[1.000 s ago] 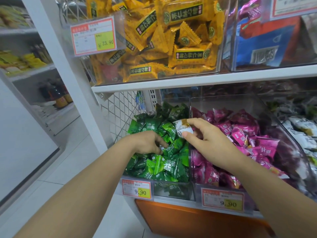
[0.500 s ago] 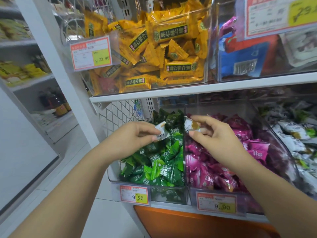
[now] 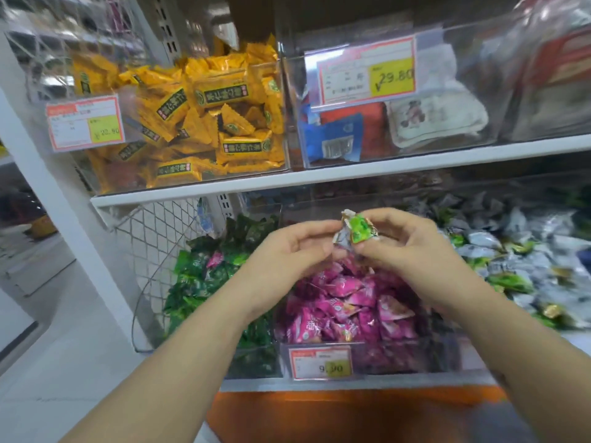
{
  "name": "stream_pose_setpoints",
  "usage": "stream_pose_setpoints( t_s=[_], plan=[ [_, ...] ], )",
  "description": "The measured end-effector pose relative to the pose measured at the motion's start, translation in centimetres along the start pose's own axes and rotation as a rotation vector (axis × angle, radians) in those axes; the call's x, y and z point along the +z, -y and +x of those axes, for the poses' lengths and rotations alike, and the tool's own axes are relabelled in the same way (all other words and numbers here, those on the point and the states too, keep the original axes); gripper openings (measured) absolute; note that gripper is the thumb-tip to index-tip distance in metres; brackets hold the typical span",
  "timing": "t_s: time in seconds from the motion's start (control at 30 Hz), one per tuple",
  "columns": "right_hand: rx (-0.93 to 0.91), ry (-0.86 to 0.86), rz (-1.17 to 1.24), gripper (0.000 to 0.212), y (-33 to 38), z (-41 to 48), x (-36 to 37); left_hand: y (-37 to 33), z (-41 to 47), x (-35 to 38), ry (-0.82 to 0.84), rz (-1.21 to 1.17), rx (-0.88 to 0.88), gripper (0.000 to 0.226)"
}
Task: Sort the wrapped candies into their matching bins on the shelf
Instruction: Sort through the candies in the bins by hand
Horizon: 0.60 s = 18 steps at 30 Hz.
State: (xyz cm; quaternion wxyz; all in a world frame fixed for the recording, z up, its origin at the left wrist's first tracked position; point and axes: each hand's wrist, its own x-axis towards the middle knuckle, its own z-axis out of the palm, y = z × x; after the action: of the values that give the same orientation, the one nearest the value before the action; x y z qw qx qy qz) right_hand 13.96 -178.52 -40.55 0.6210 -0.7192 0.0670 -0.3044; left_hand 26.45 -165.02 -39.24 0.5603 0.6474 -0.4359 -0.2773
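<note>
My left hand point(image 3: 295, 247) and my right hand point(image 3: 403, 244) meet above the clear pink-candy bin point(image 3: 441, 356). Between their fingertips are white-wrapped candies point(image 3: 356, 233), one with a bright green patch. My left hand pinches their left side and my right hand pinches their right side. Pink wrapped candies point(image 3: 348, 308) fill the bin below. To the left lies the green-candy bin point(image 3: 256, 362) with dark green candies point(image 3: 198, 282) and one stray pink candy point(image 3: 215, 259). To the right is a heap of white and green wrapped candies point(image 3: 518, 266).
A white shelf board point(image 3: 351, 174) runs just above my hands. On it stand a bin of yellow candies point(image 3: 204, 123) and a clear bin of blue, red and white packets point(image 3: 399, 123). A wire mesh panel point(image 3: 153, 235) closes the left side. Price tag point(image 3: 319, 362) fronts the pink bin.
My left hand lifted a white candy out of the green bin and moved right. Both hands came together over the pink bin. The view tilted up and shifted right.
</note>
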Motion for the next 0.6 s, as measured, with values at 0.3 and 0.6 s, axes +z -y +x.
stream_pose_setpoints(
  t_s=[0.3, 0.6],
  plan=[
    [0.116, -0.467, -0.891, 0.043, -1.3, 0.4, -9.6, 0.1, 2.1, 3.5, -0.020, 0.331, 0.083, 0.029],
    [0.331, 0.008, -1.357, 0.044, -2.9, 0.6, -10.4, 1.6, 2.8, 3.8, -0.021, 0.436, 0.058, 0.024]
  ],
)
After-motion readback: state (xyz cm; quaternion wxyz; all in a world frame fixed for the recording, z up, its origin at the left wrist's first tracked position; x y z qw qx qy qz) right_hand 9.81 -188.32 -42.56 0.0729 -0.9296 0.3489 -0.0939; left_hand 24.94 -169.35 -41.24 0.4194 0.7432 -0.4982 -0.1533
